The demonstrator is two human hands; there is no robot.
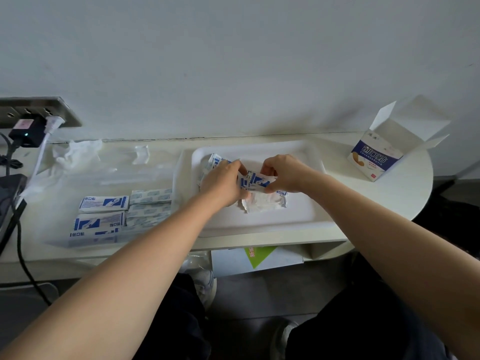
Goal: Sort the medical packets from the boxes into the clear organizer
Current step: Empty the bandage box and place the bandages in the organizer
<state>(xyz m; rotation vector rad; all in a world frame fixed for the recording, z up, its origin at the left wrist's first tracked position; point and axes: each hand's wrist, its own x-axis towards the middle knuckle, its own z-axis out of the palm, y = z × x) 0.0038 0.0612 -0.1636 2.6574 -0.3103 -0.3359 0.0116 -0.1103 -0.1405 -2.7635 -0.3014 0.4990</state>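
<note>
Small blue-and-white medical packets (255, 181): one stack, held between both hands over the shallow white rectangular tray (298, 219) at the middle of the white counter (389, 198). Left hand (223, 184): fingers (235, 166) curled round the stack's left end. Right hand (283, 175): fingers pinching the stack's right end. Loose packets of the same print (214, 162): lying in the tray behind the left hand. Crumpled white wrapper (265, 202): in the tray, just below the held stack. Clear plastic organizer (117, 172): on the counter, left of the tray; its near compartments hold sorted blue-and-white packets (104, 203) and, beside them, paler patterned packets (150, 197); its walls are hard to trace, so the far compartments cannot be read. Open white-and-blue cardboard box (376, 158): upright at the counter's right end, flaps raised, well apart from the tray. Black power adapter (26, 132): plugged into the wall socket at far left.
</note>
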